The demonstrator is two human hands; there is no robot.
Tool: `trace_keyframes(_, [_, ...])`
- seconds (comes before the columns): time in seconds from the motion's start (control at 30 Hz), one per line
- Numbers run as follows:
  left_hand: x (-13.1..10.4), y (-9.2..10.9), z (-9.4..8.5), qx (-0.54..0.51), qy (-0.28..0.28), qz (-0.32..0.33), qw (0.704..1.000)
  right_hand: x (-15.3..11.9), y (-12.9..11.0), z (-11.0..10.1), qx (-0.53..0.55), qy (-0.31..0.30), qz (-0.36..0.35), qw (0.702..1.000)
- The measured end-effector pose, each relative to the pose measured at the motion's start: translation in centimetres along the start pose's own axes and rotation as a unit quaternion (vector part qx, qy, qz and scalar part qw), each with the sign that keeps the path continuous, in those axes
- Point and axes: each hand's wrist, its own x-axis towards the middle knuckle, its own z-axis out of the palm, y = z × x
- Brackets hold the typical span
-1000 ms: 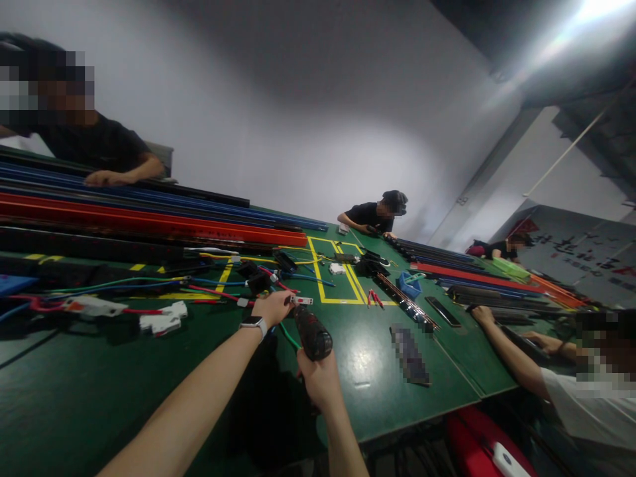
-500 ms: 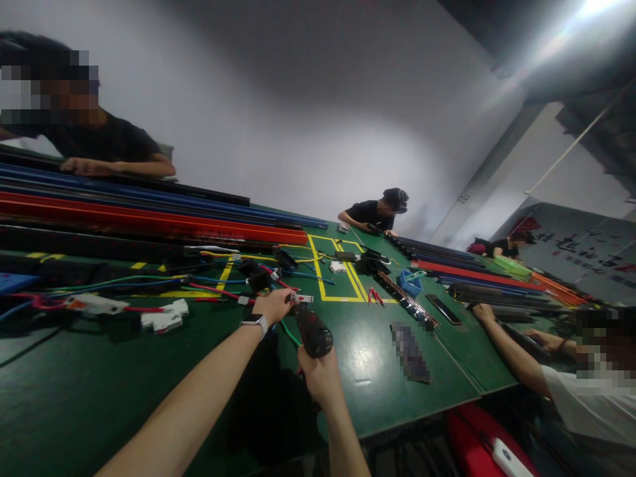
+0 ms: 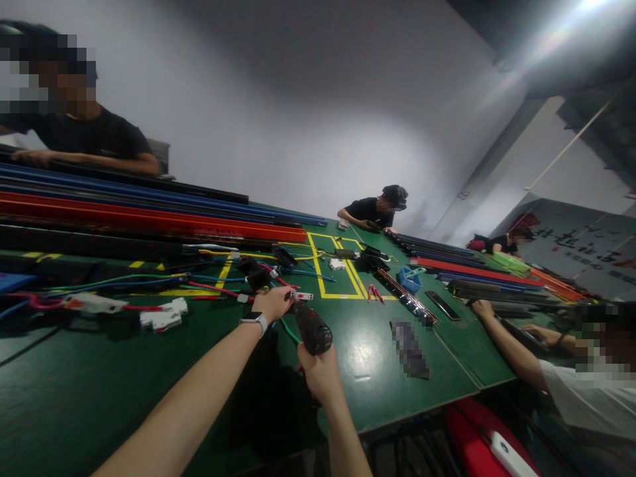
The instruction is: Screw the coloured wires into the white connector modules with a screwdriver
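Note:
My right hand [image 3: 318, 371] is wrapped round the handle of a dark power screwdriver [image 3: 314, 330], whose front end points away from me. Just beyond that front end is a small white connector block [image 3: 302, 296], pinched in my left hand [image 3: 272, 303], which wears a watch [image 3: 255, 322] at the wrist. A green wire [image 3: 289, 331] runs below the block towards the screwdriver. The tool's tip, where it meets the block, is too small to make out. Left of my hands lie white connectors [image 3: 163, 314] with red wires.
Long red rails [image 3: 199, 225] and blue rails lie across the green table [image 3: 368, 391]. Right of my hands are red-handled pliers [image 3: 376, 293], a blue bin [image 3: 410, 279], a phone [image 3: 443, 305] and a pixelated flat item [image 3: 410, 348]. Several people work around the table.
My hands and the screwdriver have hardly moved. The person at the far left has shifted a hand leftwards along the black rail.

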Motion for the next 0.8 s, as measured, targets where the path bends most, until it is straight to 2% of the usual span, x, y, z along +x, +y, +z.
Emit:
trace_keyframes(0.47, [0.13, -0.11, 0.21, -0.001, -0.004, -0.005, 1.000, 0.00, -0.35, -0.04, -0.010, 0.007, 0.014, 1.000])
trace_keyframes(0.8, [0.14, -0.25, 0.36, -0.012, 0.001, -0.001, 1.000, -0.11, -0.46, -0.16, 0.000, 0.003, -0.004, 1.000])
